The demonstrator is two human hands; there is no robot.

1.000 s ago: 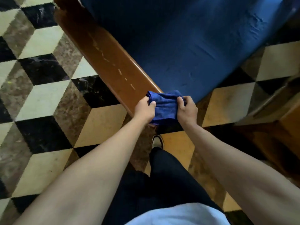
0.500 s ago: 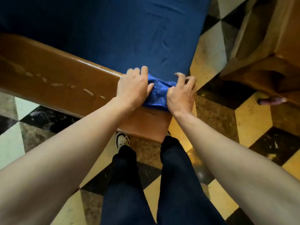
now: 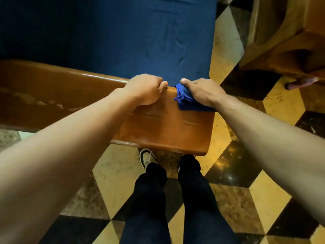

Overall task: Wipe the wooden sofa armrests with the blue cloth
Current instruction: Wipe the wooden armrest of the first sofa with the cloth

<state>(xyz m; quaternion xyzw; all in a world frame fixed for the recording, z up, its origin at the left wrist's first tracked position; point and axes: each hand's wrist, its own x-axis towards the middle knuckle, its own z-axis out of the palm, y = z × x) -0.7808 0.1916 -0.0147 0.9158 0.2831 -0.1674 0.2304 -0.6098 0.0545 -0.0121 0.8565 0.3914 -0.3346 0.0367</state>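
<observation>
**Both hands on the one armrest**

No brand, label or writing could be read anywhere. One wooden armrest [image 3: 158, 125] crossed my view, with pale scuff marks [image 3: 40, 103] toward its left. My left hand [image 3: 146, 89] gripped its far edge, fingers curled over the wood. Just right of it, my right hand [image 3: 202, 92] pressed the single blue cloth [image 3: 184, 101] onto the armrest's end, beside the blue seat cushion [image 3: 123, 41]. One shoe [image 3: 146, 158] showed below, on the checkered floor [image 3: 228, 164].
</observation>
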